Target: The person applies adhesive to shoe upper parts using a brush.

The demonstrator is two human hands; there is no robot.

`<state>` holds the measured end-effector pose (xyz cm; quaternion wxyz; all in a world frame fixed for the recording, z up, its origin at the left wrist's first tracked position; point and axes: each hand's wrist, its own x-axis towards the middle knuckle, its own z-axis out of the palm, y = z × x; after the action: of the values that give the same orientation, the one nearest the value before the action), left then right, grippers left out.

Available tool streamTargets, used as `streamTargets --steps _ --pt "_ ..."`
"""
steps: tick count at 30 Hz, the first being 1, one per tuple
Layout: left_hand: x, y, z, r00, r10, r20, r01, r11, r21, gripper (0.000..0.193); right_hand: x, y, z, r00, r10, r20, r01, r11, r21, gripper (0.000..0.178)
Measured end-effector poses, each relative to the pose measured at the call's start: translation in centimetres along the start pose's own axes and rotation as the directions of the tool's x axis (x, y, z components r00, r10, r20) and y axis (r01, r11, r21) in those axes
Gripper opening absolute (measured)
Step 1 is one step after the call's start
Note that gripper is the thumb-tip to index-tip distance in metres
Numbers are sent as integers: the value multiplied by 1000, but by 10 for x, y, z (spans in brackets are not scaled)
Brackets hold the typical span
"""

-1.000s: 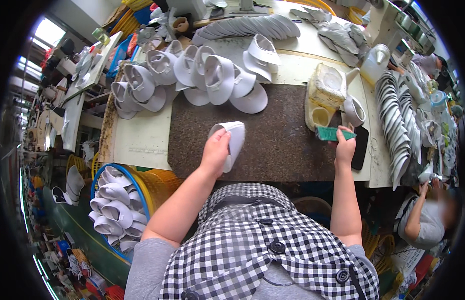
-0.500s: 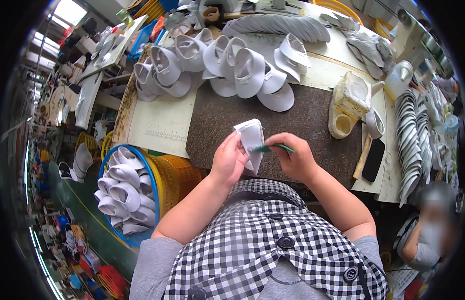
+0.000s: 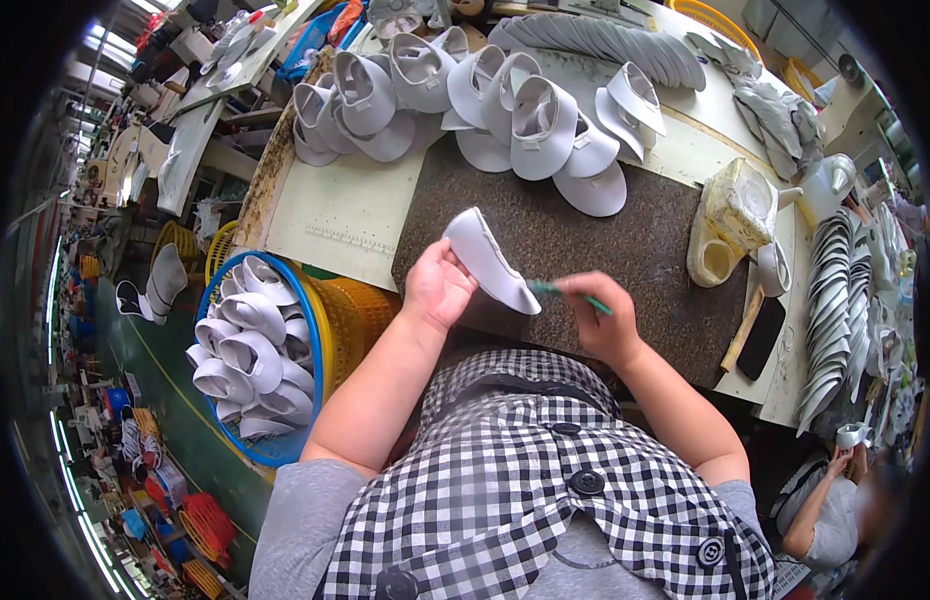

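Note:
A white shoe upper (image 3: pixel 482 262) is held up over the dark work mat by my left hand (image 3: pixel 437 287), which is closed on its left edge. The piece is tilted, with its lower end pointing right. My right hand (image 3: pixel 607 318) grips a thin green-handled brush (image 3: pixel 598 304). The brush's tip is at or very near the lower right end of the upper; whether it touches is hard to tell. Past my hands, several white uppers (image 3: pixel 543 135), bent into loops, stand in an uneven row along the mat's far edge.
A glue-crusted yellowish pot (image 3: pixel 737 208) stands right of the dark mat (image 3: pixel 645 250). By it lie a wooden-handled tool (image 3: pixel 742 332) and a black phone (image 3: pixel 763 340). Stacked pieces (image 3: pixel 830 310) line the right side. A blue-rimmed basket (image 3: pixel 313 300) of uppers stands left. Another person (image 3: pixel 820 515) sits lower right.
My left hand has turned the upper, so its lower end now points right. The brush has moved from the piece's middle to that end. The whole view has shifted slightly.

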<state>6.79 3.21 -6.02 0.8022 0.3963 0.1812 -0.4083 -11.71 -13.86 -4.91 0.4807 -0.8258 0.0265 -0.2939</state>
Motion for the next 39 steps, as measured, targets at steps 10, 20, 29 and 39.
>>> streamTargets --steps 10,20,29,39 --pt "-27 19 15 964 -6 266 -3 999 33 39 -15 25 -13 967 252 -30 -252 968 -1 17" --pt "-68 -15 39 915 31 403 -323 653 685 31 48 -48 -14 953 231 -198 -176 950 259 17" --pt "-67 -16 39 914 21 405 -230 850 474 46 26 -39 -45 918 -372 139 392 906 -159 32" --pt "-63 -39 24 929 -56 367 -140 863 485 43 13 -60 -37 980 23 -198 20 977 214 19"
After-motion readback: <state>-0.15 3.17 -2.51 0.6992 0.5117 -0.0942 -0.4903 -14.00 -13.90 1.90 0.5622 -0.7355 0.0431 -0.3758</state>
